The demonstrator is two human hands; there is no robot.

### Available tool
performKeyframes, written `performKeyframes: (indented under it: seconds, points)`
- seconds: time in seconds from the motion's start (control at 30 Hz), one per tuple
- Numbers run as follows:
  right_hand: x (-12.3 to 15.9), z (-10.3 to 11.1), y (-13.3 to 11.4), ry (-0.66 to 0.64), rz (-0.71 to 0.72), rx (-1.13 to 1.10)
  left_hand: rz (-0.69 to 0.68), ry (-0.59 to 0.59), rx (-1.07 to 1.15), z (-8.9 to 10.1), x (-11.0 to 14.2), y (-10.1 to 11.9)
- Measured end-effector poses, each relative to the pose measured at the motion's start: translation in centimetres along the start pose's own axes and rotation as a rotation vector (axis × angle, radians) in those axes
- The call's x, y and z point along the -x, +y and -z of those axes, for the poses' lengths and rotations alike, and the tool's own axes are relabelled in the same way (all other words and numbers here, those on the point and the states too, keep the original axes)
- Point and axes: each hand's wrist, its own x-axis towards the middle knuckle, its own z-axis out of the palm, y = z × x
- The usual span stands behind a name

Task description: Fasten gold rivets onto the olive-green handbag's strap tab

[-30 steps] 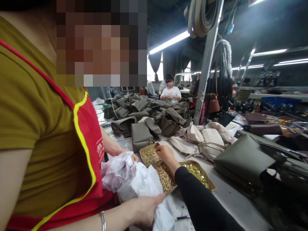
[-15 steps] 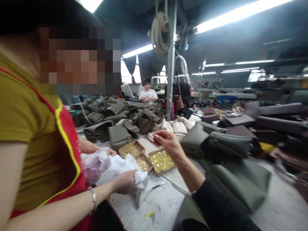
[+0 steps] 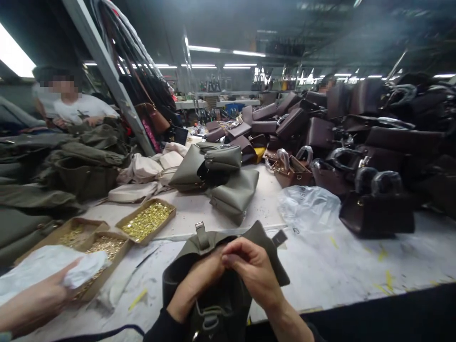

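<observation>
An olive-green handbag lies at the table's near edge, its dark opening facing me. My left hand reaches into the opening, and its fingers are hidden behind the bag's edge and my other hand. Over the rim, my right hand is closed in a pinch, thumb against forefinger. Whatever it may hold is too small or too covered to make out. The two hands meet at the bag's upper edge. A strap with a metal buckle stands up from the bag's far side.
Cardboard trays of small gold metal pieces sit at left, beside a co-worker's hand holding white wrapping. Olive bags lie ahead. A clear plastic bag and dark brown handbags are at right. A metal post rises at left.
My view has swung right and down. My right hand has come from beside the trays down to the olive handbag. My left hand now shows, inside the bag.
</observation>
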Motion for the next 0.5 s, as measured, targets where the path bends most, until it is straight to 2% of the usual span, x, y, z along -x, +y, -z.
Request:
performKeyframes:
  seconds: [0.1,0.23,0.37,0.5]
  points:
    - [1.4,2.2,1.2,0.086,0.075,0.065,-0.067,0.003,-0.091,0.2,1.5,1.8]
    - [2.4,3.2,1.7,0.131,0.045,0.111,-0.084,0.074,0.002,0.1,3.3,3.9]
    - [2.3,3.3,2.8,0.181,-0.038,0.075,-0.070,0.151,0.040,-0.6,3.6,4.2]
    - [1.9,3.6,3.3,0.184,-0.001,0.053,-0.055,0.171,0.046,-1.0,3.5,4.1]
